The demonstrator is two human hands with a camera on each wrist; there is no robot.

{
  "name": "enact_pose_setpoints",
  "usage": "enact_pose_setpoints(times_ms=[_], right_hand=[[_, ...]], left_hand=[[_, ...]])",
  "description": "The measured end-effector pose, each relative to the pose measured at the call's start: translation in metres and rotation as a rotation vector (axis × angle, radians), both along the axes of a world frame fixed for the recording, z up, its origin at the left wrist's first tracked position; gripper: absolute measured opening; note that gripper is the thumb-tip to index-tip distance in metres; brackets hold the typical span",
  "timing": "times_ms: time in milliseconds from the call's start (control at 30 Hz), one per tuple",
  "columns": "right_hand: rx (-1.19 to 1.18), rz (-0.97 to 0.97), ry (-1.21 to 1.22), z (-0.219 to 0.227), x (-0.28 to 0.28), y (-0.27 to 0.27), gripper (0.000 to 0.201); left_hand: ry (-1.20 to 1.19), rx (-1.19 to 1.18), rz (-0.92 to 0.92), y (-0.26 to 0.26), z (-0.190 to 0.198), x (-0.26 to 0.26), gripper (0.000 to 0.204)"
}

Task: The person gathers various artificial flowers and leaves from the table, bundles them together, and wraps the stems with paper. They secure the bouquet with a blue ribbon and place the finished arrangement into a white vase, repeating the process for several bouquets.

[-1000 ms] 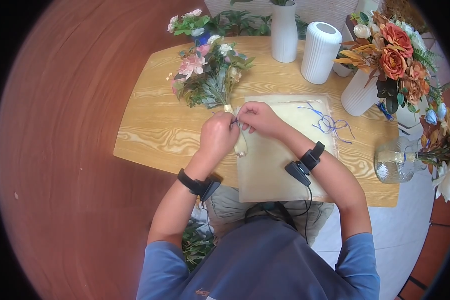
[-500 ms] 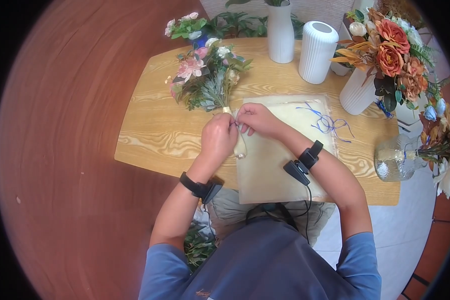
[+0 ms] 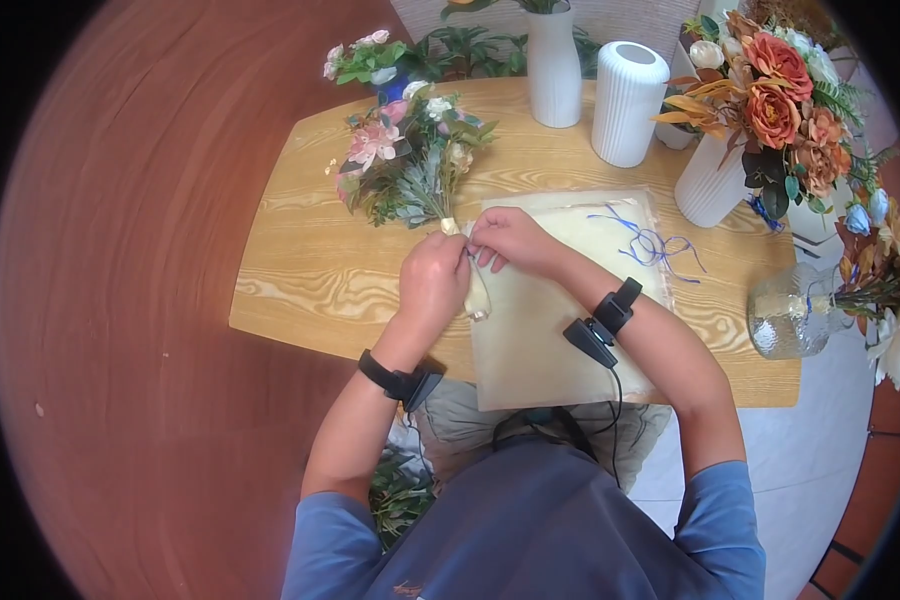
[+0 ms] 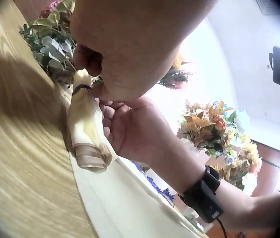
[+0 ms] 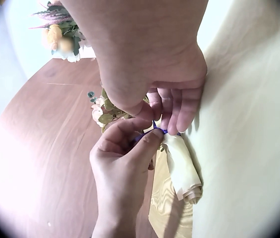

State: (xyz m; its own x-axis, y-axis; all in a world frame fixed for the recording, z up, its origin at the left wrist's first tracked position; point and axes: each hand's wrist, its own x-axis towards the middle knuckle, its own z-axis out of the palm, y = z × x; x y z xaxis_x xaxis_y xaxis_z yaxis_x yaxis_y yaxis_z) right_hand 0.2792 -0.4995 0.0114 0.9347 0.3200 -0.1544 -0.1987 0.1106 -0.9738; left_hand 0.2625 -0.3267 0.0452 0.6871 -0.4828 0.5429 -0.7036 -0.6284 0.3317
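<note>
A bouquet (image 3: pixel 375 145) of pink and white flowers lies on the table, its stems bundled in a cream paper wrap (image 3: pixel 478 297). Around the wrap, near its top, runs a thin blue ribbon (image 5: pixel 166 132), dark in the left wrist view. My left hand (image 3: pixel 433 280) pinches the ribbon between thumb and forefinger, as the right wrist view shows. From the other side, my right hand (image 3: pixel 515 240) pinches the ribbon at thumb and forefinger, its other fingers loosely extended beside the wrap. Part of the ribbon is hidden by the fingers.
Cream paper sheets (image 3: pixel 530 345) lie under my right forearm, with a loose blue ribbon (image 3: pixel 655 247) on top. Behind stand a white vase (image 3: pixel 555 75), a ribbed vase (image 3: pixel 628 115) and orange flowers (image 3: pixel 775 90) in another. A glass vase (image 3: pixel 785 325) is at the right edge.
The head view has shifted slightly. Both hands stay at the ribbon on the wrap, with only small finger movements.
</note>
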Motion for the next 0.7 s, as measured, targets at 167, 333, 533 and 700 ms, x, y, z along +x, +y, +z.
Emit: enact_pose_setpoints(times_ms=[167, 333, 533, 700], right_hand=[[-0.01, -0.006, 0.014, 0.004, -0.002, 0.0, 0.014], [-0.031, -0.008, 0.022, 0.005, -0.001, 0.0, 0.017], [-0.015, 0.004, 0.077, 0.005, 0.003, 0.001, 0.017], [-0.028, 0.028, 0.107, 0.007, 0.005, 0.0, 0.017]], left_hand=[[-0.077, 0.105, -0.027, 0.002, 0.002, -0.002, 0.012], [-0.141, 0.16, -0.048, 0.001, 0.006, -0.003, 0.014], [-0.187, 0.26, -0.088, 0.002, 0.008, -0.002, 0.008], [-0.191, 0.386, -0.167, 0.002, 0.02, 0.0, 0.005]])
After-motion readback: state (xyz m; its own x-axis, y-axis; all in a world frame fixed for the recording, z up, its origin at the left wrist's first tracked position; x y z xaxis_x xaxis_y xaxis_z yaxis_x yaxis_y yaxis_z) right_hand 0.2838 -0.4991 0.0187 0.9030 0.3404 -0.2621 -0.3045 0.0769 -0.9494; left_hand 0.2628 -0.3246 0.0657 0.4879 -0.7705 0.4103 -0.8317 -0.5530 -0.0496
